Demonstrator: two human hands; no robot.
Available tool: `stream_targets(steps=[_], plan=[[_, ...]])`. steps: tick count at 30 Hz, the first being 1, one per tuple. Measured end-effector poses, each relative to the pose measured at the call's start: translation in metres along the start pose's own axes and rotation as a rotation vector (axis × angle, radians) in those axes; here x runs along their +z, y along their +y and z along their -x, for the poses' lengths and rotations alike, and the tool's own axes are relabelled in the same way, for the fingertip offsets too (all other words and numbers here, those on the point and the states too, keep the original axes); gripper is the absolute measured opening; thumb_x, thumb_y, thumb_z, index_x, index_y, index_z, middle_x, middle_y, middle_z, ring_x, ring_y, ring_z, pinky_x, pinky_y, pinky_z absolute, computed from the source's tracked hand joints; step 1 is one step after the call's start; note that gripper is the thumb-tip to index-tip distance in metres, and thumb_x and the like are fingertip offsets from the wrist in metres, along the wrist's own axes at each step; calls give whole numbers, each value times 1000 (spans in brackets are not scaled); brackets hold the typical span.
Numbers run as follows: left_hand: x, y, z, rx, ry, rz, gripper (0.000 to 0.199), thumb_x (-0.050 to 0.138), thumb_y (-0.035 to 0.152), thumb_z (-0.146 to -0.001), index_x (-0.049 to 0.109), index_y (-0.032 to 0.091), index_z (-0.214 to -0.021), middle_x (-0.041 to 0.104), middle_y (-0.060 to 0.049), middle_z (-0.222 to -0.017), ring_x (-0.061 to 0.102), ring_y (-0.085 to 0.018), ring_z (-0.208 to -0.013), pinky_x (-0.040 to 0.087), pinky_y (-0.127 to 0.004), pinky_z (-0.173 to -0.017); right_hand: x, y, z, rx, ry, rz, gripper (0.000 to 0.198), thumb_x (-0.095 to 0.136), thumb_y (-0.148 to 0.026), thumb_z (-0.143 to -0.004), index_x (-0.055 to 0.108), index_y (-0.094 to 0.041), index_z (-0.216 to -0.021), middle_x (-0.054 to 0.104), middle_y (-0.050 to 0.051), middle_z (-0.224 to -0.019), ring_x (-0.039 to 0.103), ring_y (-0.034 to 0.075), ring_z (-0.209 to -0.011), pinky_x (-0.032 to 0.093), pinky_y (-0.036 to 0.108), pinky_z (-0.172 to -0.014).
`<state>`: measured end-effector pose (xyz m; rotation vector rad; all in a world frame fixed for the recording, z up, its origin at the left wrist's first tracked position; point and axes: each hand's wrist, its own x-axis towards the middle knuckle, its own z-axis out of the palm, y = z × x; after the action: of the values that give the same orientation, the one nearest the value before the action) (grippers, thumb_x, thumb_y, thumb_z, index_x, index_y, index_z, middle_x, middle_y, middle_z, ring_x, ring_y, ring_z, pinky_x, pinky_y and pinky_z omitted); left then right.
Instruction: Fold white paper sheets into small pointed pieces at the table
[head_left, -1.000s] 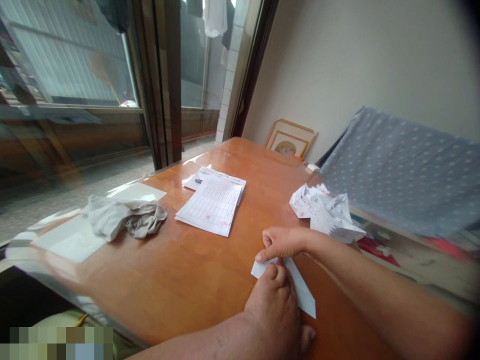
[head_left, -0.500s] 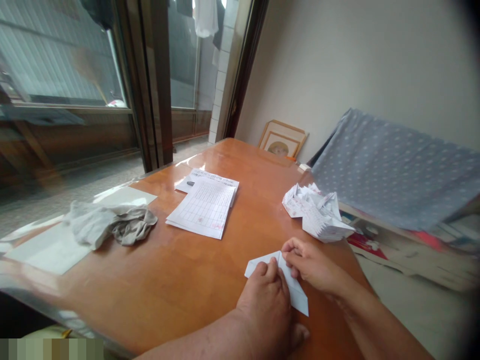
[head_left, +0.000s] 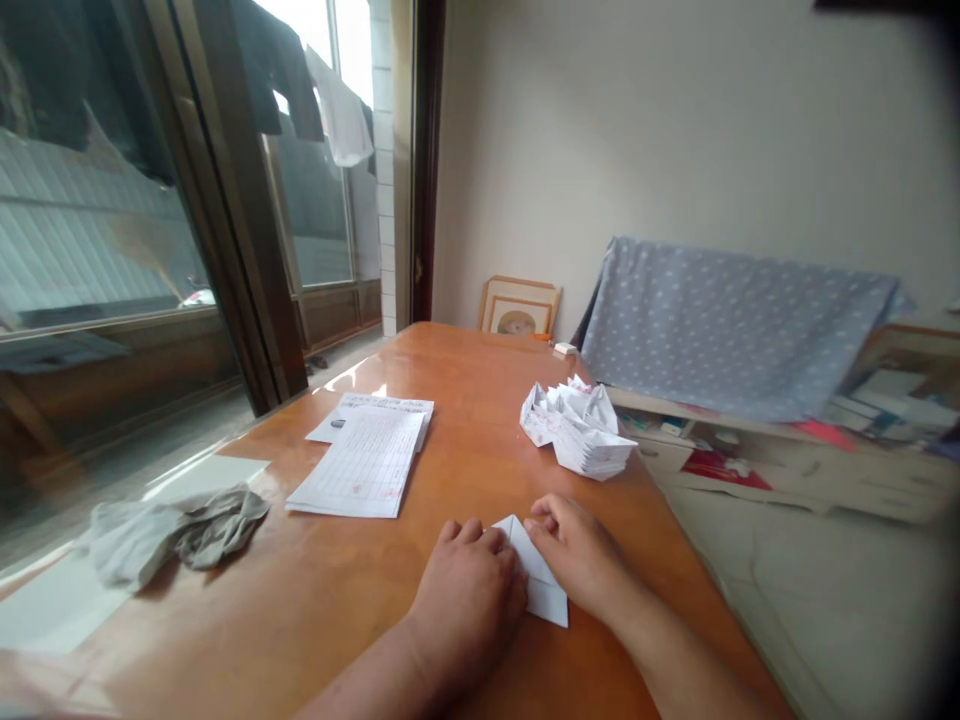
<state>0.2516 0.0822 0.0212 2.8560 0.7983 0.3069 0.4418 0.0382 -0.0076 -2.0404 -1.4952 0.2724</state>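
Observation:
A white sheet of folded paper [head_left: 546, 592] lies on the wooden table in front of me, with a pointed top and crease lines. My left hand [head_left: 474, 590] presses down on its left side with bent fingers and hides that part. On the paper's upper right edge, my right hand [head_left: 576, 548] rests with curled fingers, thumb and forefinger close together at the slanted fold. Beyond my right hand stands a bundle of folded paper pieces [head_left: 577, 430], white with red and dark marks, stacked and nested together.
Printed sheets [head_left: 364, 465] lie in a pile left of centre on the table [head_left: 322, 610]. A crumpled grey cloth [head_left: 217, 525] is at the left, over pale sheets. A framed picture [head_left: 519, 308] leans on the wall, near a dotted blue-grey cloth [head_left: 735, 320] over furniture.
My left hand has shifted over the paper's left corner, which is now covered. My right hand has slid slightly down the right edge. The camera view has levelled and tilted up.

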Motion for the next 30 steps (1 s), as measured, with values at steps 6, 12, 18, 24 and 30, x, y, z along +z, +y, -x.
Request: stream_targets(steps=[6,12,18,24,30], plan=[[0,-6,-4,-19,2,-24,16,53,26,-89,69,25,-94,69,-6,-102,58,-26,-95,40,-40,-82,0,-4,1,13,-88,25,19,61,-39,-88,62,-23,-99,70,4,-92,62,18,-79,35,26,-63],[5,0,-3,-47,40,-82,15,54,25,-89,69,24,-91,67,-7,-97,58,-25,-95,39,-40,-85,5,2,-3,25,-132,-39,19,63,-33,-87,63,-21,-101,70,3,-87,60,17,-76,34,25,-62],[9,2,-5,-59,83,-112,17,52,26,-90,69,24,-93,67,-6,-97,58,-24,-94,39,-38,-84,9,9,-7,2,-150,-50,23,63,-36,-87,64,-21,-105,70,4,-87,61,17,-75,35,25,-61],[10,13,-3,-104,76,-128,19,52,30,-91,69,22,-91,69,-6,-98,59,-24,-93,41,-38,-84,12,16,-12,8,-171,-49,25,64,-36,-85,64,-20,-105,72,7,-92,64,20,-81,40,26,-65],[20,34,3,-227,97,-125,22,49,31,-93,68,20,-92,71,-8,-99,58,-27,-97,41,-42,-84,9,20,-11,-6,-186,-59,31,62,-38,-87,65,-20,-112,74,8,-86,66,22,-75,44,28,-61]])
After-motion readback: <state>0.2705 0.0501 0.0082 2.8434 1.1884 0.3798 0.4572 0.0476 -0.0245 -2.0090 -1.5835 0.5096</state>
